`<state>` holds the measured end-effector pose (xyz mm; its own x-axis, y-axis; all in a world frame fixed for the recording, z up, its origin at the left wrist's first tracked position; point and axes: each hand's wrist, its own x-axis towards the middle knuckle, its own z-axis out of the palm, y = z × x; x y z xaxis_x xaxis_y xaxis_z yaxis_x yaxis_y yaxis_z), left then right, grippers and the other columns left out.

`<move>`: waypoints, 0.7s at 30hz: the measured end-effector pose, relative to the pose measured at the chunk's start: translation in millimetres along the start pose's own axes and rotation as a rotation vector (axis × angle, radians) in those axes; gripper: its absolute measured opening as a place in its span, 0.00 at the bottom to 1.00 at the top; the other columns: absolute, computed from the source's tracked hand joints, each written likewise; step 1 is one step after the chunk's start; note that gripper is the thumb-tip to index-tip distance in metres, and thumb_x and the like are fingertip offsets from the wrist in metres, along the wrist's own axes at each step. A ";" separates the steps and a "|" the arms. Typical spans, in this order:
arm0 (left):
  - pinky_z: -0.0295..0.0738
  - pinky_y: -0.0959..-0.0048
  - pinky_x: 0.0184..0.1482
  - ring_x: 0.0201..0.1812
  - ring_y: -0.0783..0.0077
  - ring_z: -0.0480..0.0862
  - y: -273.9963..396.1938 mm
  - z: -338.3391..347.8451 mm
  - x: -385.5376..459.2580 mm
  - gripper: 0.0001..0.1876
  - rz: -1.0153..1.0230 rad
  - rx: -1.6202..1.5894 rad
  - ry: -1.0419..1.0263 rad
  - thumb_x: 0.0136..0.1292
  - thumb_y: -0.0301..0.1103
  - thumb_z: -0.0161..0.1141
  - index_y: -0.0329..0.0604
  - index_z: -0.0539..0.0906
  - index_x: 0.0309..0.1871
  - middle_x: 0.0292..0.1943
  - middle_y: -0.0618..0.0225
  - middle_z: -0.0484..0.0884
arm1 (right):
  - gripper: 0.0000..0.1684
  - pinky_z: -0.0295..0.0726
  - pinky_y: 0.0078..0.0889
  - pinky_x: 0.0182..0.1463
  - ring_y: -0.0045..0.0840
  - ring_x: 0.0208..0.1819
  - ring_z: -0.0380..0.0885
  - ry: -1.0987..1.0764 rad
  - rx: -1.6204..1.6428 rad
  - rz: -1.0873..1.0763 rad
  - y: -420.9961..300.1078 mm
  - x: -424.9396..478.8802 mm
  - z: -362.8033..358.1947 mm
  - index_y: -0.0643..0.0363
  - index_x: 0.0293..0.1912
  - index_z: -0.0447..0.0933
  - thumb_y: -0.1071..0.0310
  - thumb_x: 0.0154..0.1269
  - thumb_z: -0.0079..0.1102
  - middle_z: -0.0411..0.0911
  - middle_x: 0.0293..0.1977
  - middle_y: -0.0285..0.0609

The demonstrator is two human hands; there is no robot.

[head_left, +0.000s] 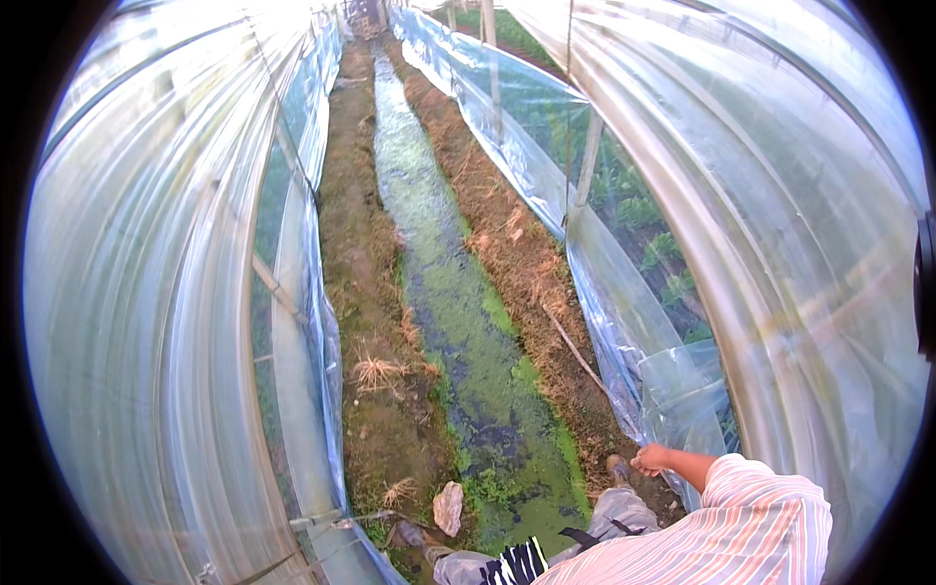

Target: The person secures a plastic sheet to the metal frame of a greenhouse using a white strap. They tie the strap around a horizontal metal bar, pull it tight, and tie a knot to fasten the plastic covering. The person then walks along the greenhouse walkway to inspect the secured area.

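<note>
My right hand is held out at the lower right, its fingers curled in, beside the lower edge of a clear plastic sheet; whether it grips the sheet I cannot tell. My left hand is out of view. Before me, a narrow ditch covered with green floating plants runs away between two earth banks. One boot stands on the left bank and the other on the right one, so my legs straddle the ditch.
A pale rock lies on the left bank. A thin stick rests on the right bank. Plastic film walls rise on both sides, with posts and leafy crops behind the right sheet. A cord hangs there.
</note>
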<state>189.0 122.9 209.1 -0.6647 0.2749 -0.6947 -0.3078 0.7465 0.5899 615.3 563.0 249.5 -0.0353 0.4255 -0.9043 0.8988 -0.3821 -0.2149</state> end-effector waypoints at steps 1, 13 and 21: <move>0.64 0.71 0.12 0.14 0.73 0.72 13.8 2.2 1.5 0.05 0.006 0.003 -0.003 0.57 0.27 0.50 0.37 0.75 0.30 0.16 0.63 0.72 | 0.14 0.77 0.28 0.23 0.21 0.24 0.77 0.005 0.011 -0.004 2.9 -2.3 -4.0 0.57 0.32 0.78 0.56 0.60 0.60 0.78 0.26 0.36; 0.67 0.71 0.12 0.13 0.73 0.72 -1.7 -26.6 -41.4 0.04 -0.170 -0.193 0.171 0.58 0.26 0.50 0.39 0.75 0.33 0.17 0.64 0.74 | 0.10 0.74 0.31 0.17 0.28 0.17 0.75 0.014 -0.044 -0.212 57.1 41.4 -77.0 0.61 0.27 0.76 0.66 0.61 0.54 0.75 0.19 0.42; 0.73 0.74 0.14 0.15 0.75 0.75 -84.1 -43.0 -75.3 0.05 -0.276 -0.410 0.267 0.56 0.22 0.49 0.39 0.76 0.34 0.22 0.64 0.78 | 0.06 0.74 0.27 0.20 0.20 0.19 0.73 0.049 0.215 -0.131 -27.8 -22.2 -36.1 0.54 0.27 0.74 0.68 0.60 0.52 0.72 0.19 0.33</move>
<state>235.7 13.3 229.5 -0.6553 -0.0999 -0.7488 -0.6984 0.4580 0.5501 606.9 593.8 288.9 -0.1189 0.5203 -0.8457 0.7740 -0.4849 -0.4072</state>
